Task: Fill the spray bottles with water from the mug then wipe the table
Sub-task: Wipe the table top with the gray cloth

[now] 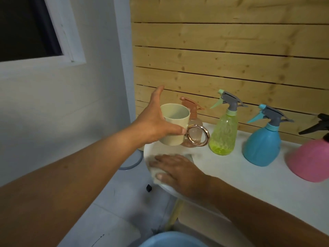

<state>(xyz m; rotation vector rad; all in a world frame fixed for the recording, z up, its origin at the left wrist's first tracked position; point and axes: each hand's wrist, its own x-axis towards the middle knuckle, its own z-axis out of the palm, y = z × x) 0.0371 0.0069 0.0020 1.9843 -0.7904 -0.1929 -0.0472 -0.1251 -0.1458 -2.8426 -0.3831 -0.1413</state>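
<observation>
**A:** Where is the mug?

**B:** The cream mug (pixel 173 128) with a round copper ring handle is just above the rounded end of the white table (pixel 231 177). The left hand (pixel 156 120) grips its side, thumb across the front near the handle, fingers behind the rim. Whether its base touches the table cannot be told.

**A:** And the other hand?

**B:** The right hand (pixel 176 172) lies flat, fingers straight, pressing a pale cloth (pixel 161 179) on the table edge just in front of the mug.

**A:** The spray bottles?

**B:** Directly behind the mug stands a clear bottle with a brown sprayer (pixel 193 120). To the mug's right, in a row: a yellow-green bottle (pixel 223 132), then a blue bottle (pixel 262 143), then a pink bottle (pixel 309 161) partly cut off.

**A:** Anything else?

**B:** A wooden slat wall (pixel 231 56) behind the mug, and a blue basin rim (pixel 170 240) well below it.
</observation>
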